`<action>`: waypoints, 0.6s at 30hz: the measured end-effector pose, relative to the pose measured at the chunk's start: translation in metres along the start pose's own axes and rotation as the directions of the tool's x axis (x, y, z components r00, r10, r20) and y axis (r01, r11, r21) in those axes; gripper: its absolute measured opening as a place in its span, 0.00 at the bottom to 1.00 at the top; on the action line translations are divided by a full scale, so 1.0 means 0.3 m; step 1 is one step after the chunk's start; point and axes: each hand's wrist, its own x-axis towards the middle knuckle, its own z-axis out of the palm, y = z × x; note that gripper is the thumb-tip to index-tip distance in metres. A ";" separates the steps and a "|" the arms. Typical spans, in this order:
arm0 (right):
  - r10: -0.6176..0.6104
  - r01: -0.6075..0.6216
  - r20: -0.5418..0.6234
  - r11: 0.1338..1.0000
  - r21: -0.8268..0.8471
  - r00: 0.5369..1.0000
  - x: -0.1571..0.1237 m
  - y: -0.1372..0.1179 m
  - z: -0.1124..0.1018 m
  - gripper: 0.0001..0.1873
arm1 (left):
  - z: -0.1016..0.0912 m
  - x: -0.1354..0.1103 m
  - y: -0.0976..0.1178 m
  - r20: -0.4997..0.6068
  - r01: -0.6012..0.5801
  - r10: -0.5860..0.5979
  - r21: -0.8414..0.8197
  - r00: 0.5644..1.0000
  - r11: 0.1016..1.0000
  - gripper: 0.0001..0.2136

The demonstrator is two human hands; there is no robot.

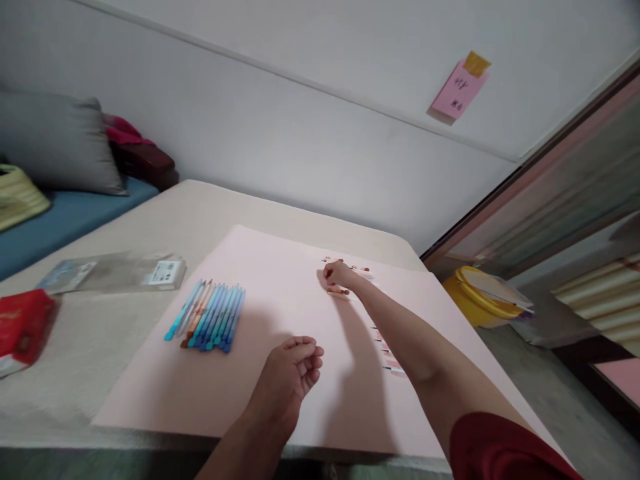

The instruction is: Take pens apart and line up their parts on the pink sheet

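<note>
My right hand [337,273] reaches to the far side of the pink sheet [285,293], fingers curled down and closed. What they hold, if anything, is hidden. Around it lie slim pens with brown ends: one pen [339,291] just in front, another pen [333,259] just beyond, and a third pen [361,269] partly behind the wrist. Nearer me, my left hand [295,367] hovers over the sheet, fingers curled together with the thumb against them; nothing shows in it. To its left, several pens [210,317] in blue, teal, grey and brown lie side by side.
More pens [393,360] lie partly behind my right forearm. A clear plastic package [125,273] and a red packet [25,323] rest on the table's [90,340] left side. A wall [280,133] rises behind. A yellow bucket [470,303] stands off the right edge.
</note>
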 end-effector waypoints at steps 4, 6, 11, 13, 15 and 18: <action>-0.012 0.011 0.042 0.999 0.036 0.999 0.002 -0.019 0.002 0.10 | 0.001 -0.002 0.006 0.004 -0.002 0.002 0.002 1.000 1.000 0.07; -0.036 0.030 0.068 0.996 0.083 0.997 -0.012 -0.042 0.002 0.09 | -0.001 -0.002 0.010 0.009 -0.010 0.010 -0.005 1.000 1.000 0.06; -0.162 0.118 0.145 0.955 0.270 0.976 -0.140 -0.156 0.015 0.07 | -0.006 0.001 0.028 -0.007 -0.021 0.021 -0.053 1.000 0.998 0.05; -0.274 0.158 0.188 0.867 0.473 0.943 -0.222 -0.213 0.031 0.09 | -0.008 0.004 0.038 -0.024 -0.025 0.023 -0.091 0.999 0.996 0.04; -0.379 0.167 0.164 0.701 0.694 0.911 -0.303 -0.265 0.053 0.10 | -0.011 0.008 0.048 -0.033 -0.040 0.036 -0.142 0.999 0.989 0.04; -0.438 0.133 0.121 0.506 0.852 0.891 -0.398 -0.319 0.101 0.10 | -0.015 0.014 0.058 -0.015 -0.075 0.073 -0.214 0.997 0.974 0.06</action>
